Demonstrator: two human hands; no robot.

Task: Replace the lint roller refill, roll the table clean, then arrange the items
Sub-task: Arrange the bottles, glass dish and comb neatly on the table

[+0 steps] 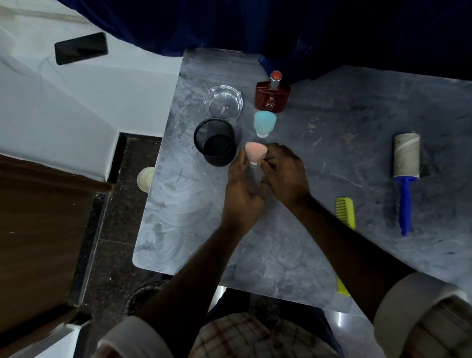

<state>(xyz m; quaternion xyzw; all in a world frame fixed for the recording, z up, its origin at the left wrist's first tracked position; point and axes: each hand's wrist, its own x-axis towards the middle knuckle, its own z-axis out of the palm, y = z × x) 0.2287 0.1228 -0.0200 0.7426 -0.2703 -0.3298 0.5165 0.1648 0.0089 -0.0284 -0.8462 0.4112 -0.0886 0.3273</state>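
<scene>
Lint roller [406, 167] lies flat, axis near-far, handle toward the person.

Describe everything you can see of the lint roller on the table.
The lint roller lies flat on the grey marbled table, right of the yellow comb. Its pale, dirty-looking roll, seemingly paper, points away from the person; its slim blue plastic-looking handle points toward them. Only the table touches it.

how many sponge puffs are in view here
2: pale blue sponge puff on the grey table beside the red perfume bottle; pink sponge puff held in the left hand and right hand. None seems hidden.
</scene>
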